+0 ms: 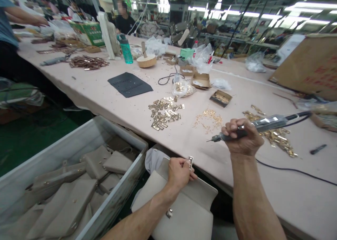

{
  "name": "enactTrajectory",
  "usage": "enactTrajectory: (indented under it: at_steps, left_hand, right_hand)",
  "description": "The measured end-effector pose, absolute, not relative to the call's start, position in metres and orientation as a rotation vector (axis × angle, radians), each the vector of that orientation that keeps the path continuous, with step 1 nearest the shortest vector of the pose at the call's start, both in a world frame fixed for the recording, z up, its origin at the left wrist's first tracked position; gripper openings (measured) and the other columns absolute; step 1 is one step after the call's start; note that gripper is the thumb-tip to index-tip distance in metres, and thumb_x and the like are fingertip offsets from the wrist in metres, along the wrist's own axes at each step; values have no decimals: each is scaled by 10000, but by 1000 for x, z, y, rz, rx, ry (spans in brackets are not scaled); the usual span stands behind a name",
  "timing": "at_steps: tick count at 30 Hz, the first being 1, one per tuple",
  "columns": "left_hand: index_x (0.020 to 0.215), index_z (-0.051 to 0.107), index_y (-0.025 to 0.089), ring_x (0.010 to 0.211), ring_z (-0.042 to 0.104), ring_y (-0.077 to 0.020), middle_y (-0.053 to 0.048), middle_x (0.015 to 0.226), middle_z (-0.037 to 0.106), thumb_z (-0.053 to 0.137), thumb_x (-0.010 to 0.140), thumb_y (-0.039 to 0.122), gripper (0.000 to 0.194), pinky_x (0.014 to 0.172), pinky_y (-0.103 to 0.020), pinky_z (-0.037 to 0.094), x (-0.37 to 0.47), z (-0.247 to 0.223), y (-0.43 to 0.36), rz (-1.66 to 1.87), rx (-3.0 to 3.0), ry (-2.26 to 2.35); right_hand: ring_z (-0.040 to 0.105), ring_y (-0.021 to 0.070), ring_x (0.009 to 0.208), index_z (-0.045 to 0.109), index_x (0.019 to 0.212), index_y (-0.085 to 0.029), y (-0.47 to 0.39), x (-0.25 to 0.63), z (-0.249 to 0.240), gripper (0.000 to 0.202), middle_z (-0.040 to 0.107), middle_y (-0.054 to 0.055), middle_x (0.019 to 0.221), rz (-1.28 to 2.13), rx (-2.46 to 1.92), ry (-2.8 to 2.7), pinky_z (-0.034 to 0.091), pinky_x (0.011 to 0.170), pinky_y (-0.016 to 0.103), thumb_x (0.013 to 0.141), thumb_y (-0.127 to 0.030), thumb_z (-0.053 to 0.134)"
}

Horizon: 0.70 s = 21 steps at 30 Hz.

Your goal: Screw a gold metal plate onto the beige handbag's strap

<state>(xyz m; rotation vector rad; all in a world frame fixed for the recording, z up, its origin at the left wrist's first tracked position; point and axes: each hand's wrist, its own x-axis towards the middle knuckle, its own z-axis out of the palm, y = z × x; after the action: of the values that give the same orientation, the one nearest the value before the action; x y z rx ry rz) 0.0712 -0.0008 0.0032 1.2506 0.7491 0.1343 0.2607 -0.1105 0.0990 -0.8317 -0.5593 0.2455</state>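
The left hand pinches a metal clasp plate at the grey handbag's flap edge, not yet fastened, while the right hand clenches the electric screwdriver, tip clear above the plate

On the long pale table we see a dark grey leather panel, a heap of flat gold plates and a scatter of tiny gold screws beside it. Farther back stand a teal water bottle, a round wooden block and 2 small open cardboard boxes. Below the table's near edge we find a grey bin stacked with taupe handbags.
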Motion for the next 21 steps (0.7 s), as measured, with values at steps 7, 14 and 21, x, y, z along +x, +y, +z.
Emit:
enactTrajectory:
  at_steps: [7,14,21]
  left_hand:
    - [782,676,63,514,703,-210,-112,679,705,700,813,273,214,433,-212,548,70,-7,2,162,1181,661]
    - [792,689,70,497,688,-216,-140,697,718,759,712,493,437,435,-237,551,70,-12,1,174,1207,668]
    - [826,698,67,491,686,-232,-153,698,721,781,702,574,529,442,-264,562,72,-21,1,197,1205,678]
  right_hand:
    - [452,70,516,513,758,-166,-160,354,80,352,560,-35,741,37,-656,-152,503,559,249,657,-251,839]
    - [464,71,499,474,800,-176,-171,379,26,272,541,-45,730,-22,-619,25,504,516,231,746,-187,740]
    - [472,78,507,481,819,-179,-171,389,6,221,540,-43,734,-54,-608,79,517,514,234,805,-202,700]
